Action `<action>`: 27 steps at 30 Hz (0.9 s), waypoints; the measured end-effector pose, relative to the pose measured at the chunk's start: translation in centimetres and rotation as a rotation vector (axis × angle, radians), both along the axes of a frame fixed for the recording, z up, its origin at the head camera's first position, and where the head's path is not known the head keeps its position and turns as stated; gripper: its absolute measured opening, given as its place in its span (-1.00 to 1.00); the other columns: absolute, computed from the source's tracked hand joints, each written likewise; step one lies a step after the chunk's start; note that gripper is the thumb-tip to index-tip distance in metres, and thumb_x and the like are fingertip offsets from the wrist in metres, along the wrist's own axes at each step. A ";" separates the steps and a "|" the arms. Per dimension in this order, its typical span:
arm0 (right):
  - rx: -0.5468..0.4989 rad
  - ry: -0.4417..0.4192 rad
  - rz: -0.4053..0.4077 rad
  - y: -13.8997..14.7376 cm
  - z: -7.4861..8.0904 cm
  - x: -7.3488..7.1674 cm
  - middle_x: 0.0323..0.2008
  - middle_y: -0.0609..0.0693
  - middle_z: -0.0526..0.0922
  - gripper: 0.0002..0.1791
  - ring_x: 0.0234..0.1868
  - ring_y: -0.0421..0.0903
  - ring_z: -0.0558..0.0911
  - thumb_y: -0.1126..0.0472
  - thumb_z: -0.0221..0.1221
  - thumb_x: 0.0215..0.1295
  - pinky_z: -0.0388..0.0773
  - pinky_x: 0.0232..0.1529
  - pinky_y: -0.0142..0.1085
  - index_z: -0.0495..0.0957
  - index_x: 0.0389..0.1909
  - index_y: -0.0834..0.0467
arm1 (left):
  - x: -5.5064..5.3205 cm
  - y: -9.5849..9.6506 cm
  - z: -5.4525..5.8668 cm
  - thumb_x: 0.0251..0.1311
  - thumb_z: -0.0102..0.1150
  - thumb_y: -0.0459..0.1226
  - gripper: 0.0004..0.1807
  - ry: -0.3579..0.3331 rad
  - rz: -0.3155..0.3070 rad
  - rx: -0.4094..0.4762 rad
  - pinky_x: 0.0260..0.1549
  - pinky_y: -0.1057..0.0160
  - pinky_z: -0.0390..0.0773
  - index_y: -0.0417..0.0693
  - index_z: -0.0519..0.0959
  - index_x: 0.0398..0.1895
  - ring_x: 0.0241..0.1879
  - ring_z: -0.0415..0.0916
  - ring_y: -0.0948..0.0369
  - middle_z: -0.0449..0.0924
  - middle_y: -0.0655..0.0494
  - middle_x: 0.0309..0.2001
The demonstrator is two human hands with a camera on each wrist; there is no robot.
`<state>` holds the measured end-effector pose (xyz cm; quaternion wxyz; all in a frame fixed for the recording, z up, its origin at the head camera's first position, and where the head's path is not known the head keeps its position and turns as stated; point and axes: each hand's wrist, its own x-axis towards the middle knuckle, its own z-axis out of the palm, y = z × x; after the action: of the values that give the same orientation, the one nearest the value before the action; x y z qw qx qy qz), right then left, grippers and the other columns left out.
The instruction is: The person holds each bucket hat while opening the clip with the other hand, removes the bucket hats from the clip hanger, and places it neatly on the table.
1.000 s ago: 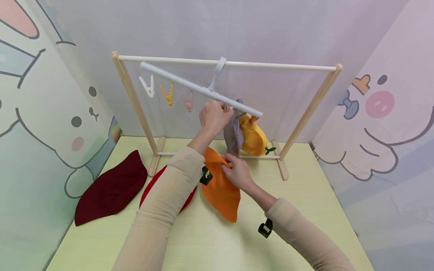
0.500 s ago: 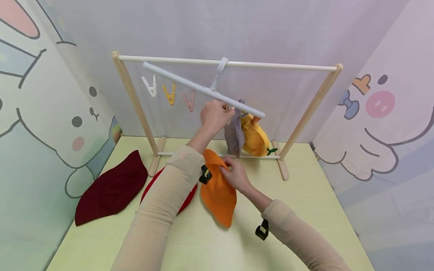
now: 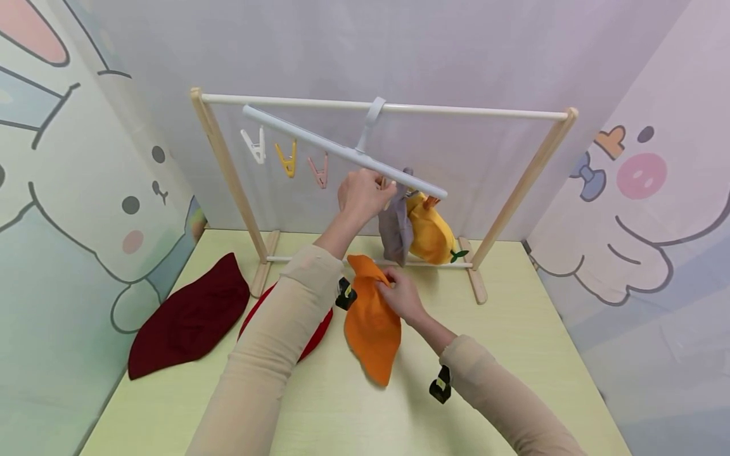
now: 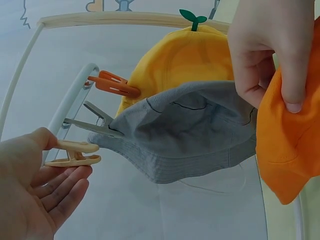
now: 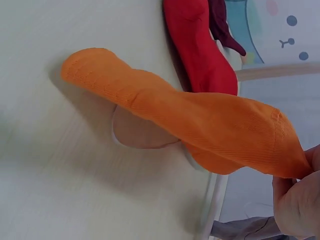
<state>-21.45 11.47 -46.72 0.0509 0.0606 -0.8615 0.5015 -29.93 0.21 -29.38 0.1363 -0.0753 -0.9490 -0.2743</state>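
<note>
My left hand (image 3: 363, 195) pinches a beige clothespin (image 4: 75, 154) under the light-blue hanger bar (image 3: 319, 140); the pin's tips face the grey hat. An orange bucket hat (image 3: 373, 323) hangs from my right hand (image 3: 402, 294), which pinches its edge between thumb and fingers below the hanger. Beside the left hand, a grey bucket hat (image 4: 185, 135) hangs from a grey clothespin (image 4: 97, 121). Behind it a yellow hat (image 4: 175, 60) with a green sprout hangs from an orange clothespin (image 4: 115, 84). White (image 3: 254, 145), yellow (image 3: 287, 158) and pink (image 3: 319, 170) clothespins hang at the hanger's left.
The hanger hooks onto the white rail of a wooden-legged rack (image 3: 285, 101). A dark red hat (image 3: 188, 320) lies at the table's left. Next to it a red hat (image 3: 316, 339) is partly hidden under my left forearm. Printed fabric walls (image 3: 616, 266) enclose the table.
The right hand has lowered slightly, with the orange hat in its grip. The left hand has stayed nearly in place at the clothespin, and the hanger has shifted slightly right.
</note>
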 end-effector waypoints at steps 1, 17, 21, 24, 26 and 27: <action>0.001 -0.002 -0.004 0.1 -0.1 0.0 -0.35 0.03 0.61 -0.92 -0.28 -0.07 0.53 0.31 0.22 0.11 0.46 -0.18 -0.24 0.56 -0.34 0.18 | 0.0 0.0 0.0 0.12 0.06 0.03 -0.66 -0.002 -0.001 0.002 -0.72 0.35 0.15 0.06 0.48 -0.65 -0.65 0.33 0.24 0.50 0.21 -0.65; 0.041 0.029 -0.087 1.8 -3.0 -1.0 -0.45 0.03 0.57 -0.95 -0.39 -0.08 0.48 0.32 0.22 0.07 0.39 -0.31 -0.29 0.55 -0.43 0.19 | 0.2 -0.1 0.0 0.13 0.07 0.03 -0.64 0.023 -0.003 0.005 -0.71 0.34 0.14 0.05 0.43 -0.69 -0.68 0.29 0.24 0.45 0.20 -0.69; 0.117 0.068 -0.096 2.0 -3.5 -1.1 -0.48 0.03 0.57 -0.95 -0.43 -0.08 0.48 0.31 0.23 0.06 0.39 -0.36 -0.29 0.53 -0.45 0.18 | 0.2 0.0 -0.1 0.14 0.07 0.03 -0.63 0.017 -0.002 0.007 -0.71 0.34 0.13 0.05 0.42 -0.70 -0.69 0.27 0.24 0.43 0.20 -0.70; 0.199 0.074 -0.099 2.2 -3.7 -1.1 -0.50 0.01 0.54 -0.92 -0.47 -0.07 0.45 0.29 0.23 0.06 0.36 -0.42 -0.28 0.50 -0.47 0.16 | 0.2 0.0 -0.1 0.14 0.06 0.04 -0.63 0.016 -0.004 0.003 -0.72 0.35 0.12 0.05 0.42 -0.69 -0.69 0.27 0.23 0.42 0.19 -0.71; 0.246 0.058 -0.106 2.4 -3.7 -1.1 -0.51 0.00 0.52 -0.91 -0.49 -0.07 0.44 0.27 0.22 0.06 0.35 -0.45 -0.27 0.48 -0.48 0.14 | 0.2 0.0 -0.1 0.14 0.06 0.04 -0.63 0.019 -0.003 0.000 -0.72 0.34 0.13 0.05 0.42 -0.69 -0.69 0.27 0.23 0.42 0.19 -0.71; 0.265 0.045 -0.111 2.5 -3.7 -1.0 -0.52 -0.01 0.52 -0.91 -0.50 -0.07 0.44 0.26 0.22 0.07 0.34 -0.46 -0.27 0.48 -0.47 0.13 | 0.2 0.0 0.0 0.14 0.06 0.04 -0.63 0.020 -0.003 -0.003 -0.73 0.34 0.12 0.05 0.42 -0.69 -0.69 0.27 0.23 0.41 0.19 -0.71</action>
<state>-22.49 13.94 -50.42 0.0894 0.0303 -0.9209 0.3781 -29.78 0.25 -29.42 0.1455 -0.0796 -0.9478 -0.2724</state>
